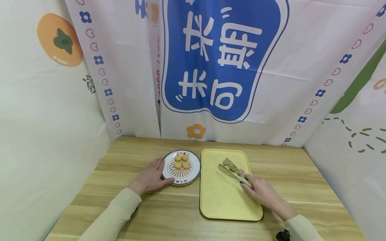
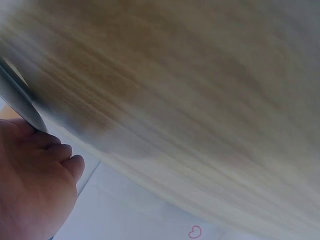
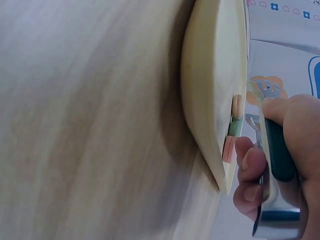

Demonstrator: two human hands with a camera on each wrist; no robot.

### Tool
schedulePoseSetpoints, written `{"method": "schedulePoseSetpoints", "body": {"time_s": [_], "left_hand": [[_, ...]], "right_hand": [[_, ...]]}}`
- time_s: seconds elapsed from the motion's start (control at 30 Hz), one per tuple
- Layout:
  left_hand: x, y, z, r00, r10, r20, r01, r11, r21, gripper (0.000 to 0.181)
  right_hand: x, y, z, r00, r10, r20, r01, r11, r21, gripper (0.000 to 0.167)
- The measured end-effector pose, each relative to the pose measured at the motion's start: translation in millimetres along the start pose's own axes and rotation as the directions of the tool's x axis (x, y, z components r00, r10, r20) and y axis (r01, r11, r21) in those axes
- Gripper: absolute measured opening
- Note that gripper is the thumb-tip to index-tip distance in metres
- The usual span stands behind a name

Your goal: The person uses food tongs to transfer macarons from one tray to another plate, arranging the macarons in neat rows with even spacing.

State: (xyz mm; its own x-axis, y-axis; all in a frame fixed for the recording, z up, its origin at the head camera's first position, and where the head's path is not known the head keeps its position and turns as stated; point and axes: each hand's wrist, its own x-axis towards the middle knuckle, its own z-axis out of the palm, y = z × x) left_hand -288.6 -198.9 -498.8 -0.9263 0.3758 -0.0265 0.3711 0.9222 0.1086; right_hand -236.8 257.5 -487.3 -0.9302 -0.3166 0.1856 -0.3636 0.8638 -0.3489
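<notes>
In the head view my left hand (image 1: 149, 177) rests against the left rim of a white patterned plate (image 1: 169, 173), thumb along its near edge. Several small round golden cookies (image 1: 178, 165) are grouped on that plate. My right hand (image 1: 265, 192) holds metal tongs (image 1: 230, 172) with dark green grips (image 3: 280, 150) over a yellow tray (image 1: 223, 204). An orange-tan piece (image 1: 228, 168) shows between the tong arms; whether they touch it I cannot tell. The right wrist view shows a tan macaron (image 3: 237, 106), a green one (image 3: 235, 126) and a pink one (image 3: 229, 149) on the tray.
Plate and tray stand side by side on a wood-grain table (image 1: 169, 214). Printed white cloth (image 1: 135, 110) hangs behind the table and along both sides. A dark object (image 1: 282, 235) shows at the right sleeve.
</notes>
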Motion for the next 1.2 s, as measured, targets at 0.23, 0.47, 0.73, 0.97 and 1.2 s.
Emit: {"method": "schedulePoseSetpoints", "body": {"time_s": [0.23,0.47,0.73,0.97,1.2], "left_hand": [[-1.6,1.3,-0.7,1.000,0.008,-0.004,-0.008,1.000,0.001,0.110],[-2.4,0.7,1.3,1.000,0.001,-0.001,-0.001,1.000,-0.008,0.110],[-2.4,-0.8,2.8,1.000,0.000,-0.005,0.000,1.000,0.005,0.110],[-2.5,0.4,0.6,1.000,0.010,-0.017,-0.010,1.000,0.003,0.109],[-0.9,0.7,0.7,1.000,0.015,-0.020,-0.014,1.000,0.022,0.109]], "right_hand": [[-2.9,3.6,2.1,1.000,0.024,0.017,-0.024,1.000,-0.010,0.035],[-4.1,2.8,2.4,1.000,0.009,0.009,-0.009,1.000,0.005,0.027],[-4.7,1.1,4.5,1.000,0.007,0.024,-0.007,1.000,0.016,0.027],[-5.8,2.9,8.2,0.998,0.021,0.057,-0.021,1.000,-0.001,0.029],[-4.0,3.1,7.5,0.999,0.010,0.052,-0.009,1.000,-0.010,0.026]]}}
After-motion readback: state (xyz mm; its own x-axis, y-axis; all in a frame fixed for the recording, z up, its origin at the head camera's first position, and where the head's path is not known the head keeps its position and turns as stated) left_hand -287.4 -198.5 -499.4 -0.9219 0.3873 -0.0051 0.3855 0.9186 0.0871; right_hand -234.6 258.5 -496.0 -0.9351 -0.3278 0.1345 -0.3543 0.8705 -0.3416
